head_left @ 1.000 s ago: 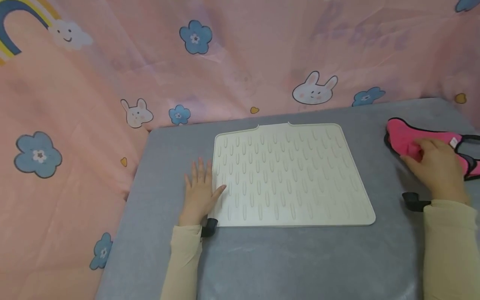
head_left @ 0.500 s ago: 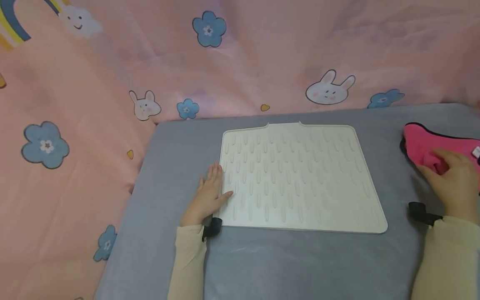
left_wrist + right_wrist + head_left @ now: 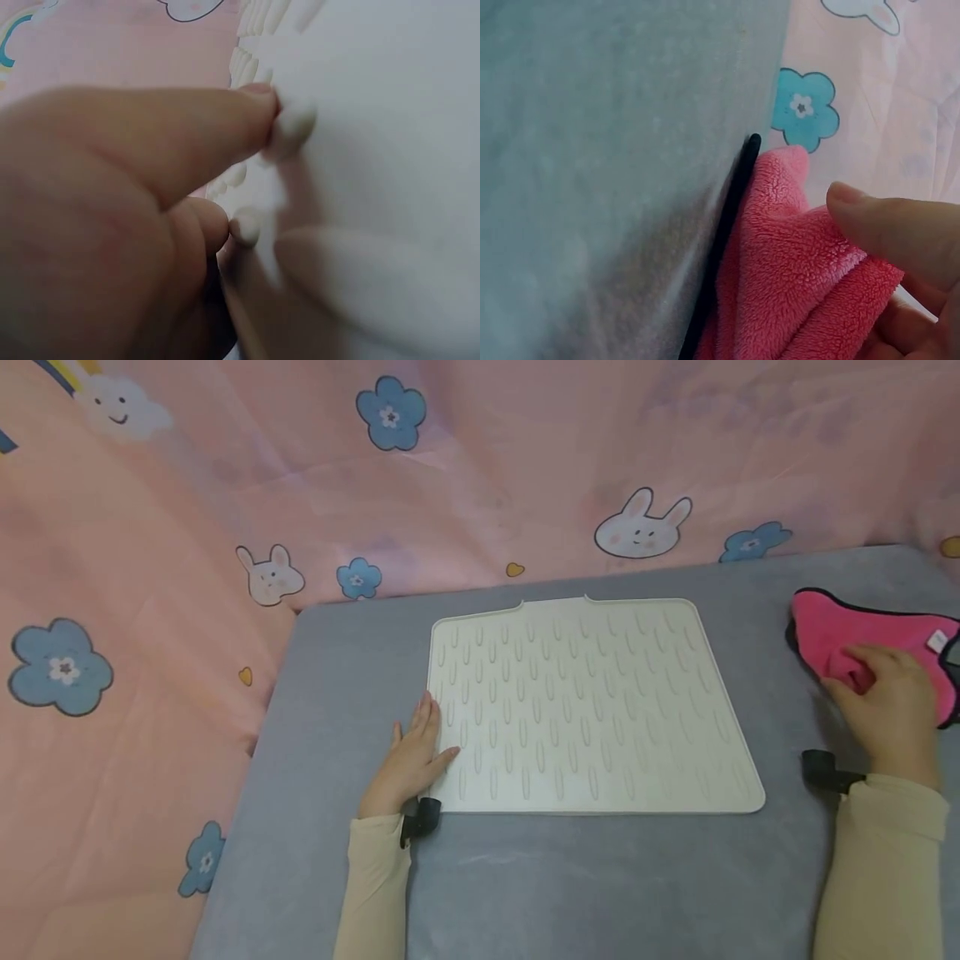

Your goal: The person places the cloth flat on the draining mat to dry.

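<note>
A white silicone mat (image 3: 577,710) with rows of raised oval ridges and a notched far edge lies flat on the grey table. My left hand (image 3: 407,764) rests along its left edge, thumb reaching onto the ridged surface. In the left wrist view the thumb tip touches one ridge. At the far right lies a pink fleecy cloth piece (image 3: 847,620) with black edging and a small white tag; its exact kind is not shown. My right hand (image 3: 896,714) pinches a fold of this pink cloth (image 3: 795,262) between thumb and fingers.
A grey cover lies over the table (image 3: 600,893). Behind it and to the left hangs a pink curtain (image 3: 480,468) printed with rabbits and blue flowers. Each wrist carries a small black camera (image 3: 821,771).
My left hand's spread fingers have come together and turned inward along the mat's edge. The right hand now holds a more gathered fold of the pink cloth. The head view has shifted slightly.
</note>
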Motion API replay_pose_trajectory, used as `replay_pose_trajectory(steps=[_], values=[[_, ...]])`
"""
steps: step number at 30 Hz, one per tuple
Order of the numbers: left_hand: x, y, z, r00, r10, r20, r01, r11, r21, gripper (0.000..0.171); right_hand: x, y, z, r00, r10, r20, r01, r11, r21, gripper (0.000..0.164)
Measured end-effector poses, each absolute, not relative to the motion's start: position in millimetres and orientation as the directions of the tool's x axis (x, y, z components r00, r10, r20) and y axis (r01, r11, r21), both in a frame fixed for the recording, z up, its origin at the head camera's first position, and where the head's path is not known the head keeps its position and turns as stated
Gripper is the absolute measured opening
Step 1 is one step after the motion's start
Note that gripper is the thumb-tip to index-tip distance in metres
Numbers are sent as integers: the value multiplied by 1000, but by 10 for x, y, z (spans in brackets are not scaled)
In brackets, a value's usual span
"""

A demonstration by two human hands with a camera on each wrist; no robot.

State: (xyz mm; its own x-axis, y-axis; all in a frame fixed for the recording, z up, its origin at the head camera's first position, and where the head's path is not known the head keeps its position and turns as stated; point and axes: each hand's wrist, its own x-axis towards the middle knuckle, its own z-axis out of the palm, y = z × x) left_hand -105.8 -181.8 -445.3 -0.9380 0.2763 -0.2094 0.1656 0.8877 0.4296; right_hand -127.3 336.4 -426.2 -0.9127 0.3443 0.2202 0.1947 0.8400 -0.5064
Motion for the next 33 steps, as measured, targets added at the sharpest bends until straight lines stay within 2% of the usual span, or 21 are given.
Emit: replay_pose_trajectory(steps=[8,15,22,27,33], values=[[-1046,-1820,-4456,-942,267,-203,163,893,419,75,-1275,3324,-4266,-895,408,180,277,825,-493,38],[-1046,-1815,-4459,-944,266,-196,168,898,407,75,-1233,3313,-4260,-882,414,224,266,832,-487,32],[-1057,-1804,-4458,-945,258,-200,161,901,403,75,-1257,3363,-4316,-883,433,183,305,823,-480,34],[-1055,-1806,-4466,-945,262,-196,168,903,396,74,-1292,3472,-4446,-882,417,222,285,845,-453,34],[-1059,-1803,-4472,-946,255,-201,162,908,387,75,-1248,3349,-4288,-860,447,247,293,827,-480,33]])
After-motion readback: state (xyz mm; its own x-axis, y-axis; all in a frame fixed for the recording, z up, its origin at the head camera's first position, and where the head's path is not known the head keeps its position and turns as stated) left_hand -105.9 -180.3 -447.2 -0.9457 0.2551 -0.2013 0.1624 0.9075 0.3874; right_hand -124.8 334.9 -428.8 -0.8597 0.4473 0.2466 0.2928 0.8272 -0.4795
